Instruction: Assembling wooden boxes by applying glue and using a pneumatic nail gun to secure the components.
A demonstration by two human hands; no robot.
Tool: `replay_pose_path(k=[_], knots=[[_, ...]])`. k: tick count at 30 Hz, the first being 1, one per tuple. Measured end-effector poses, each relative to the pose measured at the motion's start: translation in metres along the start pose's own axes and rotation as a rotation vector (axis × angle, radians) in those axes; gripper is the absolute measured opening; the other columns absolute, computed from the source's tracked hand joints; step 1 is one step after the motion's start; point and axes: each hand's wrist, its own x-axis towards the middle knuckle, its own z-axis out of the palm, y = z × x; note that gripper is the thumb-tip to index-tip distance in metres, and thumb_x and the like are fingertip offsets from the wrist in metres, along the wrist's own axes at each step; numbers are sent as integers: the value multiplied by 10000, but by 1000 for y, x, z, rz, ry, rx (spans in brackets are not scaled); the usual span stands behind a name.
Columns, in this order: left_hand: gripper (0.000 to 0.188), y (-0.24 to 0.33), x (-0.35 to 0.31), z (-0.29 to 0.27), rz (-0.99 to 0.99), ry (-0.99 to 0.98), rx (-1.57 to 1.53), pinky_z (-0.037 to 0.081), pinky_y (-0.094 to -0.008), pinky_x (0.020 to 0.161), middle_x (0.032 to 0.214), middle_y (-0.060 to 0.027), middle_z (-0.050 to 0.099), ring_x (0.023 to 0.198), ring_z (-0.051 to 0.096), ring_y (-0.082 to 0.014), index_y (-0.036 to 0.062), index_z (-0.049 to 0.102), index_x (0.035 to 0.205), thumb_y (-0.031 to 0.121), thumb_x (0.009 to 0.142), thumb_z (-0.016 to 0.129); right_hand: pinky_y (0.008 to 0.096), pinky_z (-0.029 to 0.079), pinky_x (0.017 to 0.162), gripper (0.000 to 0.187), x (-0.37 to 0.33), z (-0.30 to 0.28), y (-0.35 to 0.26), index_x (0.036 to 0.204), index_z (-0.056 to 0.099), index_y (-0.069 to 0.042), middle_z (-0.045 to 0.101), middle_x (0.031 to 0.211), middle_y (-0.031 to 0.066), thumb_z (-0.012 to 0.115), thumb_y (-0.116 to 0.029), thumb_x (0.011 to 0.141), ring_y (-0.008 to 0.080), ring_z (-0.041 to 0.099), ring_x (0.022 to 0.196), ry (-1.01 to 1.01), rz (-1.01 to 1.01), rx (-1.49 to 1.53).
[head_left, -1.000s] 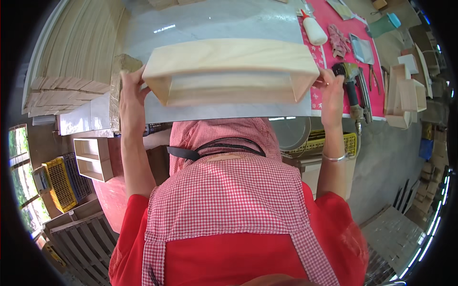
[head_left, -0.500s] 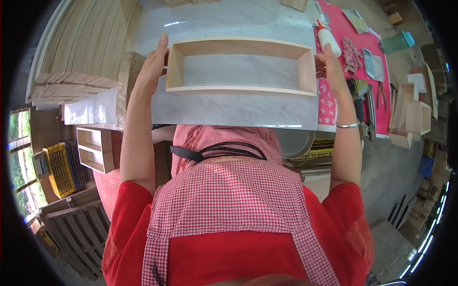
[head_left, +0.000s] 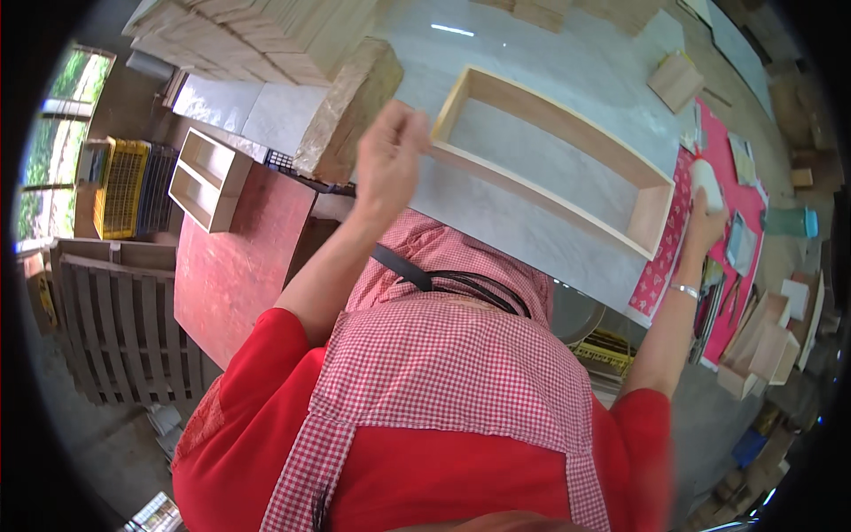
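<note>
The open wooden frame (head_left: 550,160), a long shallow rectangle with no bottom, lay flat on the grey tabletop (head_left: 532,53), its near long side running close along the table's near edge and its right short end almost touching the red patterned cloth (head_left: 660,257) that covered the right end of the table. A second before, it had been lifted and tilted on edge between both hands; half a second before, it was laid flat with a hand at each end; now it rested on its own and the grip at the right end was gone, which read as the frame being set down so a new item could be fetched. The left hand (head_left: 388,164) stayed at the frame's left near corner, fingers curled loosely together with the tips touching the corner's edge, steadying rather than clamping. The right hand (head_left: 706,217) had moved onto the cloth and closed around the base of a white bottle (head_left: 706,180), fingers wrapped about it; a thin bracelet showed on that wrist. Stacks of cut boards (head_left: 257,35) filled the table's far left corner, and a smaller finished box (head_left: 206,177) sat on the red surface (head_left: 239,257) beside the table's left end.
</note>
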Motion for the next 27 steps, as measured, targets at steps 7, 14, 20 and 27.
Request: replay_pose_path(k=[7,14,20,27], knots=[[216,8,-53,32,325,-395,405,448,-404,737,755,-87,558,775,545,-245,65,546,817,215,884,687,286,486,574,378,-60,-56,-148,1105,516,39,623,982,161,628,-293,962,219,624,736,-13,81,968],[285,3,-62,53,780,-413,563,380,-540,1038,1175,-129,569,1233,500,-300,92,629,888,316,765,752,325,527,794,530,-148,-51,-258,1230,524,19,596,1090,120,729,-304,864,188,611,937,-471,-74,921],[275,-10,-71,53,736,-500,723,257,-591,1164,1376,-144,482,1382,390,-323,80,661,947,296,783,711,311,515,878,586,-167,-32,-293,1290,481,-17,559,1148,97,785,-138,804,181,587,1027,-667,-237,1034],[203,-18,-72,54,742,-496,739,239,-592,1174,1379,-132,486,1387,386,-325,76,667,922,258,840,632,316,526,861,592,-164,-23,-299,1288,468,-21,563,1145,111,784,-94,794,187,596,1019,-693,-341,967]])
